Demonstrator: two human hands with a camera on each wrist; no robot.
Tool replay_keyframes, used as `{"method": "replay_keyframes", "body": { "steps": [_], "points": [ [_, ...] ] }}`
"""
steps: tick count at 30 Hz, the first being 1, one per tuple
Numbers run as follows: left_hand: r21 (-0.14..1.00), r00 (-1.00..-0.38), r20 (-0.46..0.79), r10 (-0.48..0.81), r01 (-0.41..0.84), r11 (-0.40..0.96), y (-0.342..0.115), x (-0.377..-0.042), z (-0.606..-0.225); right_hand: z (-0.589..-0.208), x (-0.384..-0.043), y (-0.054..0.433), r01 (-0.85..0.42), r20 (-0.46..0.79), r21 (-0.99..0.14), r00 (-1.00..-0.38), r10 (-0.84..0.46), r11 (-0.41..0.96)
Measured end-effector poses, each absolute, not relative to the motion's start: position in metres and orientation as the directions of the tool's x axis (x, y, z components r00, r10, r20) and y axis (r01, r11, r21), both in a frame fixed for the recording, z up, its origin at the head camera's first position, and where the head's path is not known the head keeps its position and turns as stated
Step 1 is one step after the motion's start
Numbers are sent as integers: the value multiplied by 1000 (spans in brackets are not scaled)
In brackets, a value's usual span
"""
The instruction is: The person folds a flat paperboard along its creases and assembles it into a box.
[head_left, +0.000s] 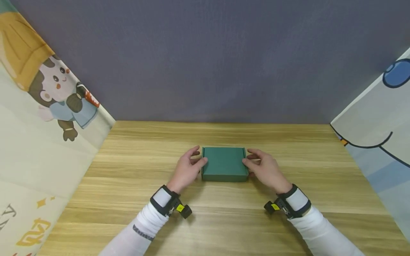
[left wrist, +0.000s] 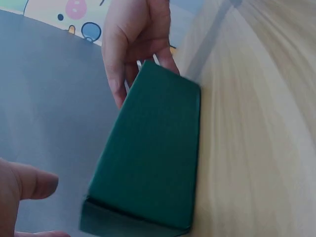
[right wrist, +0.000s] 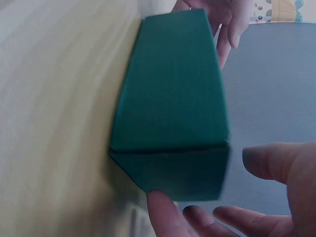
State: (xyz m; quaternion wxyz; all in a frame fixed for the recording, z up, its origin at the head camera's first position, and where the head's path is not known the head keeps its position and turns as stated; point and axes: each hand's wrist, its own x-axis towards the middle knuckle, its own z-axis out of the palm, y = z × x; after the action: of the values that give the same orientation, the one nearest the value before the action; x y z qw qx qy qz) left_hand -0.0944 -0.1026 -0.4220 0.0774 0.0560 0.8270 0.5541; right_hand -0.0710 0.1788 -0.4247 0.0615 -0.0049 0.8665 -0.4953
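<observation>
A dark green cardboard box (head_left: 225, 161) lies flat on the wooden table, its lid on top and long side toward me. At its left end is my left hand (head_left: 187, 169), fingers loosely spread; the left wrist view shows that thumb (left wrist: 42, 184) apart from the box. My right hand (head_left: 266, 170) is at the opposite end. In the right wrist view one fingertip (right wrist: 159, 200) meets the lower edge of the box's end face, while the right thumb (right wrist: 261, 160) stays off it. Neither hand is curled round the box.
The wooden tabletop (head_left: 224, 220) runs back to a dark grey-blue wall panel (head_left: 224, 64). Cartoon-printed sheets stand along the left side (head_left: 38, 170) and right side (head_left: 378, 117). Each wrist wears a strapped camera, the left one (head_left: 184, 211) and the right one (head_left: 271, 207).
</observation>
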Motion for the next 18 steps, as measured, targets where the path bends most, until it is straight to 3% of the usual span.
{"method": "replay_keyframes", "body": {
  "steps": [6,11,18],
  "points": [
    [845,-982,69,174,150,513,-111,-99,-406,-403,-68,187,-82,53,-744,-997,-63,663],
    [701,-966,184,184,260,664,-121,-101,-389,-387,-67,194,-189,183,-602,-978,-95,776],
    [459,-906,356,228,382,802,-134,-107,-380,-379,-66,199,-243,274,-444,-953,-127,863]
  ]
}}
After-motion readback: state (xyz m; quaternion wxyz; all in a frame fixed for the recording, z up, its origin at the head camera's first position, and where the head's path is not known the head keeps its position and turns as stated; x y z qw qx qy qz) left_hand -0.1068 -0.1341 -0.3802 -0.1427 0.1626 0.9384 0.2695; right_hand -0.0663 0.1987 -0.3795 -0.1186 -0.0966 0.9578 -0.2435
